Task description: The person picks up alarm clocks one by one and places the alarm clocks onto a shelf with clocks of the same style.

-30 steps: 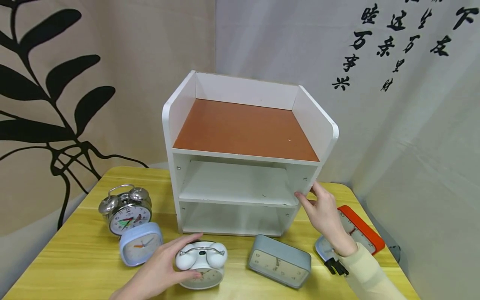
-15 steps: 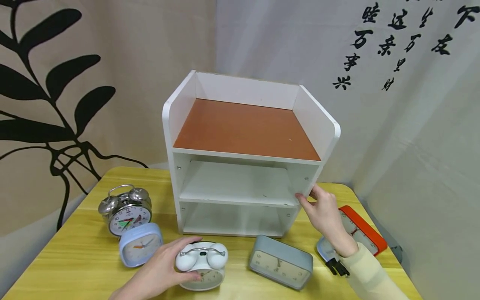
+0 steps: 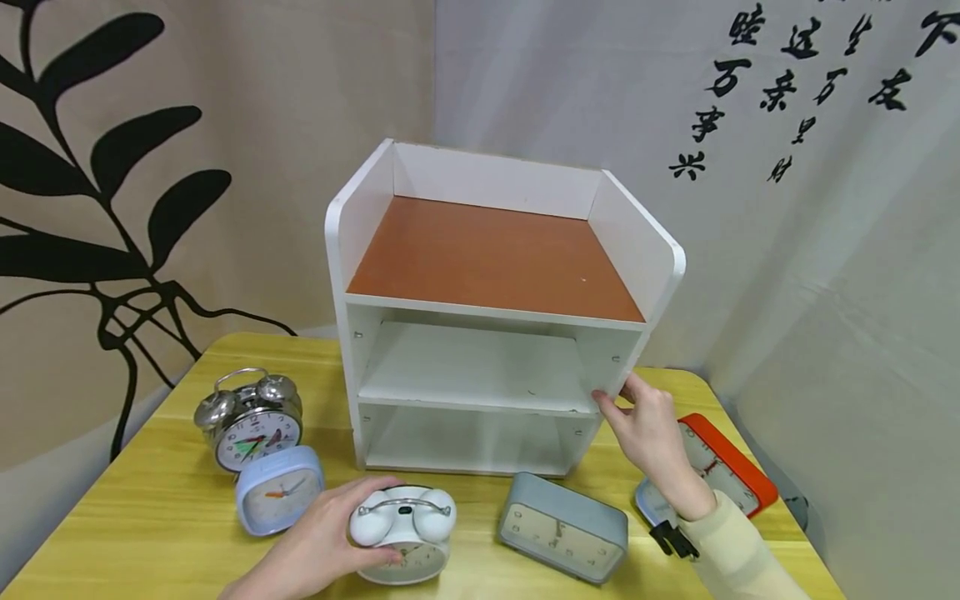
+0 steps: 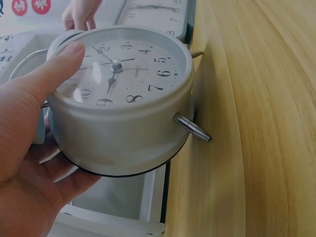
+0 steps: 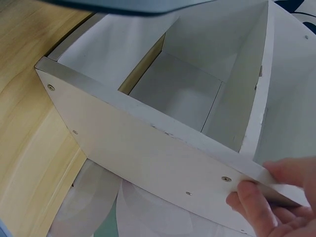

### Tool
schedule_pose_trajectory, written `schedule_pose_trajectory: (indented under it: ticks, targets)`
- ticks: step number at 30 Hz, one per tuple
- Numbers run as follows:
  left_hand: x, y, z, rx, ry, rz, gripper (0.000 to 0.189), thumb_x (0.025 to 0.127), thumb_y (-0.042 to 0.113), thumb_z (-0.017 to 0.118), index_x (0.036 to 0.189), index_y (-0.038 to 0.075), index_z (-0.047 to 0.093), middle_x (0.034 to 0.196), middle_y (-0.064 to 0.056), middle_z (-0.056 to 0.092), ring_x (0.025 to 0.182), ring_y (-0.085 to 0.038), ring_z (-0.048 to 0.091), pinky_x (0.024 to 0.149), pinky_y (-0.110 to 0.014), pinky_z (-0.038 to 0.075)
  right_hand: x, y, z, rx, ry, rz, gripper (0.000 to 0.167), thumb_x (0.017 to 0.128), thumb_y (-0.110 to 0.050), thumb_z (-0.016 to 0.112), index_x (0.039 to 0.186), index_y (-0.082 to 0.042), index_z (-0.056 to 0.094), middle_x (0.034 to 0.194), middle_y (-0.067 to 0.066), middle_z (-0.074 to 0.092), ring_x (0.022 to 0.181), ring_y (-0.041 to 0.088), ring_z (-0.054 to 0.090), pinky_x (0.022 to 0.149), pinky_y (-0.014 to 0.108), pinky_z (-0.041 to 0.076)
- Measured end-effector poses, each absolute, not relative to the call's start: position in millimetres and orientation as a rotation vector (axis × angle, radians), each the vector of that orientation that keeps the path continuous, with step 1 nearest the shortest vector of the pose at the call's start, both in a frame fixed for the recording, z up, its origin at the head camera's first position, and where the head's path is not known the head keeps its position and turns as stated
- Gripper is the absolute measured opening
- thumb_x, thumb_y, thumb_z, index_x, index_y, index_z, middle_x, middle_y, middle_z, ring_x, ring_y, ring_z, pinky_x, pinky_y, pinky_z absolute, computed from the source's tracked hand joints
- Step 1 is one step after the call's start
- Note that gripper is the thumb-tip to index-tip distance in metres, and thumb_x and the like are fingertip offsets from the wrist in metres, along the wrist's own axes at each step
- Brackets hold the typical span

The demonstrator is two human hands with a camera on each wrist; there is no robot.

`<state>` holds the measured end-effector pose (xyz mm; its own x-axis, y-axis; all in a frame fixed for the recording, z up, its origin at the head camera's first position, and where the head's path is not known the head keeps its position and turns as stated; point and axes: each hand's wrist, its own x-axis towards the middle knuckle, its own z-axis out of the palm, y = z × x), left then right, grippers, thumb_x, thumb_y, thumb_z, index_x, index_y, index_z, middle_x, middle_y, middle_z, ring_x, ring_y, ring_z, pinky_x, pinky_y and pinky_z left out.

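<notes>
A white twin-bell alarm clock (image 3: 405, 533) stands at the table's front, gripped by my left hand (image 3: 322, 533). In the left wrist view the thumb lies over the clock's glass and the other fingers go behind its body; a metal leg (image 4: 192, 127) sticks out toward the table. My right hand (image 3: 648, 429) holds the front edge of the right side panel (image 5: 148, 138) of a white shelf unit (image 3: 465, 400), thumb on the inner side and fingers on the outer face. The unit has a brown top (image 3: 487, 258) and two open compartments.
Left of the white clock are a silver twin-bell clock (image 3: 258, 433) and a light blue clock (image 3: 281, 492). A grey rectangular clock (image 3: 562, 529) lies to its right. Near the right sleeve are a red-framed clock (image 3: 727, 467) and a bluish clock (image 3: 652, 500), partly hidden by the arm.
Both hands keep their holds. The shelf unit's right side has shifted very slightly to the right in the head view, and the view itself has drifted a little.
</notes>
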<state>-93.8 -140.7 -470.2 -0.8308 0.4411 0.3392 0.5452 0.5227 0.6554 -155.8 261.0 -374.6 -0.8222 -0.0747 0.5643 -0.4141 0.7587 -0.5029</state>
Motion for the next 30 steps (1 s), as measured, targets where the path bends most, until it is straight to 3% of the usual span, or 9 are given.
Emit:
schedule_pose_trajectory:
  ticks: [9,22,26,30]
  targets:
    - [-86,-138,-461,-0.864,-2.532,-1.207,0.067,0.075,0.044,0.094,0.132,0.022,0.066,0.122,0.003,0.077,0.106,0.002,0.067,0.086,-0.024,0.062,-156,260,-374,0.382,-2.416,0.861,0.028,0.09,0.007,0.075,0.117,0.009,0.068,0.113,0.031,0.077,0.099,0.048,0.077,0.07,0.051,0.067]
    - [-81,-141,-420,-0.835,-2.36,-1.109,0.078,0.063,0.03,0.101,0.132,0.026,0.067,0.121,0.008,0.076,0.105,0.002,0.067,0.083,-0.021,0.061,-154,259,-376,0.372,-2.426,0.87,0.029,0.091,0.006,0.075,0.119,0.009,0.068,0.115,0.032,0.076,0.1,0.049,0.076,0.071,0.051,0.068]
    - [-81,-143,-404,-0.842,-2.288,-1.037,0.082,0.057,0.026,0.103,0.132,0.025,0.068,0.12,0.008,0.077,0.103,0.001,0.068,0.084,-0.014,0.058,-154,260,-376,0.369,-2.426,0.871,0.029,0.091,0.006,0.075,0.119,0.009,0.068,0.115,0.031,0.076,0.1,0.048,0.077,0.07,0.051,0.068]
    - [-84,-145,-389,-0.905,-2.181,-1.016,0.079,0.059,0.03,0.103,0.13,0.021,0.07,0.117,0.005,0.077,0.101,-0.001,0.068,0.087,-0.005,0.051,-154,260,-377,0.363,-2.433,0.871,0.03,0.091,0.005,0.075,0.12,0.009,0.068,0.116,0.031,0.076,0.101,0.048,0.076,0.071,0.051,0.068]
